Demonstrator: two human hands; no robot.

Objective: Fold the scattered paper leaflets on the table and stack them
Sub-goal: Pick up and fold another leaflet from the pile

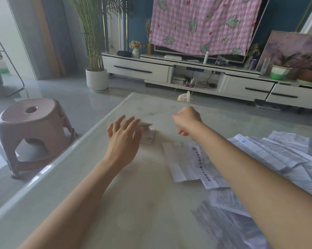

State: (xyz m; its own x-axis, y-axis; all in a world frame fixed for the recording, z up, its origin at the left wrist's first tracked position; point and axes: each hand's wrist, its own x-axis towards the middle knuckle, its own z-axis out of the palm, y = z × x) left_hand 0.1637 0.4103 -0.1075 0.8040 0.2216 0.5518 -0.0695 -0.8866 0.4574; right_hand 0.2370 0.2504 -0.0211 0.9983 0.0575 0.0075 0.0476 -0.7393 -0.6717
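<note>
Pink stool (28,126); pink-checked cloth (203,24); white printed leaflets (270,155).

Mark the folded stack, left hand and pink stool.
folded stack (148,134): head view, on its exposed right half.
left hand (123,138): head view, on the back of the hand.
pink stool (17,114): head view, on the seat top, left of the hole.

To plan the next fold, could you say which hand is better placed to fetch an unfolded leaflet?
Probably the right hand: unfolded leaflets lie beneath its forearm, while the left hand is at the folded stack.
</note>
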